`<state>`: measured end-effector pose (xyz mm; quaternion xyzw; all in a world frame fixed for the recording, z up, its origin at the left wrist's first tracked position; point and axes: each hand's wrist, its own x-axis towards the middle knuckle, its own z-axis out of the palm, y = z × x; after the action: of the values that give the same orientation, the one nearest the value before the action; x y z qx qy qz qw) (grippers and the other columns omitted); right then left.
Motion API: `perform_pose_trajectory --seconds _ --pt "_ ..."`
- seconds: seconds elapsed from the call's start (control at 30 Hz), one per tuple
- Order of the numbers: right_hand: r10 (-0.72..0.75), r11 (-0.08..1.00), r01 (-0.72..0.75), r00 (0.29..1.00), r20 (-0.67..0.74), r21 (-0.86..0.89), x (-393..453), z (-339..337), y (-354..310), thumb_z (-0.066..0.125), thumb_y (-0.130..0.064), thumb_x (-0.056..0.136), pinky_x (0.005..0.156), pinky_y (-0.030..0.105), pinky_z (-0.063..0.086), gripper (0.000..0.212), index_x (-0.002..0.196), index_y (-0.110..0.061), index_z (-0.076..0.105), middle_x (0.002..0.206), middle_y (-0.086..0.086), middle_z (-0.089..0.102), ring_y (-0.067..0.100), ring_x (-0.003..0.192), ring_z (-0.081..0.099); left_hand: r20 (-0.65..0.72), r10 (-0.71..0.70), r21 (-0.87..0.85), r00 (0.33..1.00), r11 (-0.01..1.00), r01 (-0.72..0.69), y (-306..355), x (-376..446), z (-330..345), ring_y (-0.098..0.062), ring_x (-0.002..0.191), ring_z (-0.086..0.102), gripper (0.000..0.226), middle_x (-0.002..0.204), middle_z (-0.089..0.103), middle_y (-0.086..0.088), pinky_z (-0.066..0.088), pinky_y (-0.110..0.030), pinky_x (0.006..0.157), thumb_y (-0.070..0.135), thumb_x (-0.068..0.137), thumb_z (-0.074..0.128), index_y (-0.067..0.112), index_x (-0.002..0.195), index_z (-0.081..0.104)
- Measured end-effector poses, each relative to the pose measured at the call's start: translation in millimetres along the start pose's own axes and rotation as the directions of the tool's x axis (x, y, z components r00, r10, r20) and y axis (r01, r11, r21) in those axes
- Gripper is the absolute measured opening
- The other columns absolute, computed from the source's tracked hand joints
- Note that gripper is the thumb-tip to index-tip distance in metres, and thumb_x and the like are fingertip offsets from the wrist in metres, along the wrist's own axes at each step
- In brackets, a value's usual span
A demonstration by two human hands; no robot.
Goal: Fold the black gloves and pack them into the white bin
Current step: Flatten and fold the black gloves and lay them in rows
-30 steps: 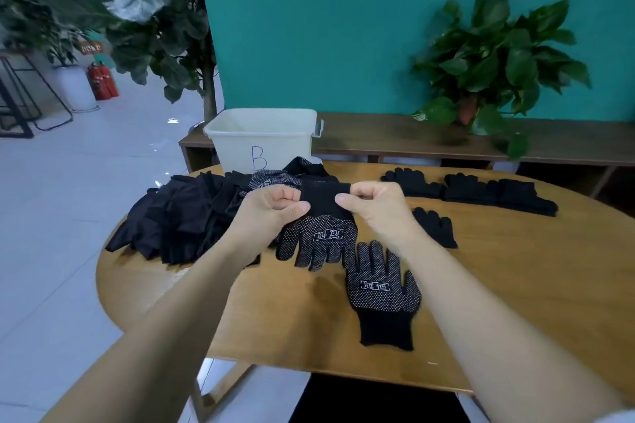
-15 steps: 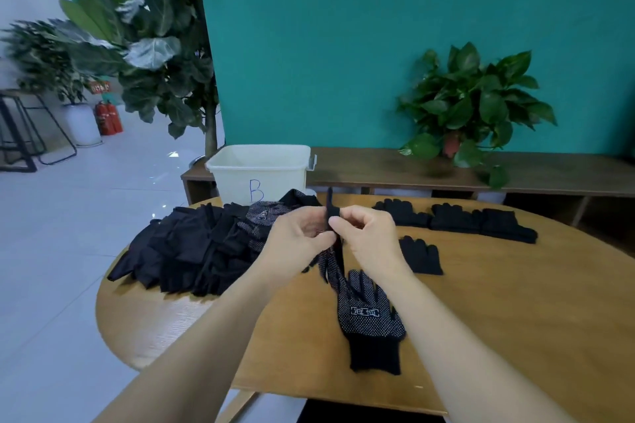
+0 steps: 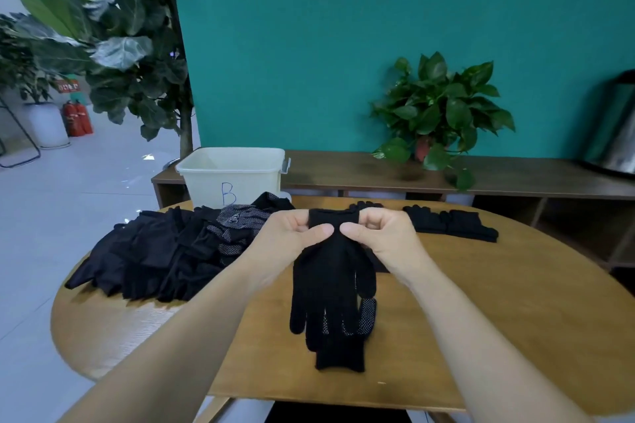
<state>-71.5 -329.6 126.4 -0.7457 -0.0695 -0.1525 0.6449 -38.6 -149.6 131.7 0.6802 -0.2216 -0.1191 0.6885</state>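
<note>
A black glove hangs fingers-down above the table, its plain back toward me. My left hand and my right hand pinch its cuff from either side. Below it a second black glove lies on the wooden table, mostly covered by the hanging one; white dots show on its fingers. A heap of black gloves lies at the table's left. Folded black gloves sit in a row at the far right of the table. The white bin marked "B" stands behind the heap.
A low wooden bench runs along the teal wall behind the table. On it stand a potted plant and a metal kettle. A tall leafy plant rises at the left over the tiled floor.
The glove was held edge-on with my hands close together. Now my hands have spread the cuff flat, with the glove's plain back toward me, hanging over the glove on the table.
</note>
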Motion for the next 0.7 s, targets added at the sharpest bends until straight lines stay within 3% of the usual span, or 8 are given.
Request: perform_pose_trajectory --seconds 0.07,0.17,0.27,0.33,0.4,0.5,0.6,0.7 --pt "0.006 1.0 -0.006 1.0 -0.018 -0.024 -3 -10 2 0.074 -0.006 0.083 0.055 0.027 0.038 0.036 0.059 -0.007 0.048 0.059 0.01 0.045 0.019 0.059 0.042 -0.065 -0.001 0.021 0.998 1.0 0.003 -2 1 5 -0.017 0.077 0.071 0.004 0.089 0.076 -0.01 0.053 -0.019 0.061 0.009 0.088 0.07 0.01 0.09 0.073" --pt "0.047 0.999 -0.046 0.999 -0.021 0.016 -10 -23 1 0.075 -0.003 0.081 0.057 0.029 0.043 0.032 0.062 -0.006 0.049 0.057 0.006 0.049 0.018 0.057 0.048 -0.14 -0.021 0.014 0.99 1.0 0.024 -4 2 10 -0.015 0.075 0.071 0.005 0.082 0.076 -0.004 0.057 -0.026 0.068 0.011 0.082 0.076 0.011 0.084 0.071" --pt "0.067 0.997 -0.066 0.997 -0.023 0.038 -14 -35 2 0.077 -0.002 0.078 0.062 0.035 0.046 0.027 0.067 -0.006 0.053 0.066 0.012 0.056 0.024 0.066 0.055 -0.074 -0.039 0.026 0.997 0.999 0.041 -2 2 20 -0.011 0.063 0.069 0.008 0.077 0.074 -0.006 0.051 -0.016 0.053 0.007 0.083 0.074 0.008 0.078 0.068" --pt "0.073 0.997 -0.072 0.997 -0.031 0.027 -16 -42 2 0.078 -0.001 0.077 0.057 0.031 0.045 0.031 0.063 -0.011 0.052 0.057 0.001 0.055 0.02 0.061 0.054 -0.038 -0.045 0.03 0.998 0.998 0.047 -2 5 26 -0.006 0.049 0.06 0.016 0.068 0.069 -0.004 0.043 -0.011 0.044 0.003 0.085 0.072 0.007 0.071 0.063" --pt "0.092 0.996 -0.091 0.995 -0.027 0.018 -18 -50 4 0.077 0.0 0.077 0.052 0.027 0.043 0.036 0.061 -0.013 0.048 0.049 -0.008 0.05 0.013 0.052 0.05 -0.003 -0.056 0.037 0.998 0.998 0.056 -2 9 32 -0.012 0.059 0.063 0.018 0.065 0.067 -0.002 0.049 -0.016 0.054 0.004 0.084 0.072 0.009 0.073 0.06" --pt "0.104 0.995 -0.104 0.994 -0.04 -0.001 -19 -63 6 0.078 0.0 0.076 0.05 0.025 0.04 0.035 0.062 -0.013 0.048 0.05 -0.008 0.048 0.013 0.051 0.047 0.049 -0.056 0.076 0.997 0.996 0.052 -8 18 41 -0.025 0.077 0.059 0.018 0.073 0.063 -0.008 0.051 -0.036 0.074 0.008 0.083 0.074 0.009 0.077 0.057" --pt "0.113 0.993 -0.114 0.993 -0.038 -0.011 -15 -79 13 0.08 -0.003 0.074 0.052 0.028 0.04 0.034 0.061 -0.014 0.051 0.053 -0.004 0.049 0.019 0.056 0.046 0.096 -0.086 0.076 0.992 0.994 0.079 -14 33 49 -0.028 0.08 0.055 0.029 0.08 0.056 -0.015 0.047 -0.047 0.08 0.015 0.08 0.079 0.0 0.08 0.055" --pt "0.143 0.989 -0.145 0.988 -0.049 -0.04 -7 -95 24 0.08 -0.002 0.075 0.05 0.025 0.04 0.036 0.06 -0.015 0.049 0.049 -0.007 0.046 0.013 0.05 0.043 0.133 -0.115 0.112 0.984 0.989 0.1 -26 55 58 -0.029 0.08 0.052 0.044 0.082 0.053 -0.017 0.044 -0.045 0.078 0.025 0.073 0.086 -0.005 0.084 0.054"
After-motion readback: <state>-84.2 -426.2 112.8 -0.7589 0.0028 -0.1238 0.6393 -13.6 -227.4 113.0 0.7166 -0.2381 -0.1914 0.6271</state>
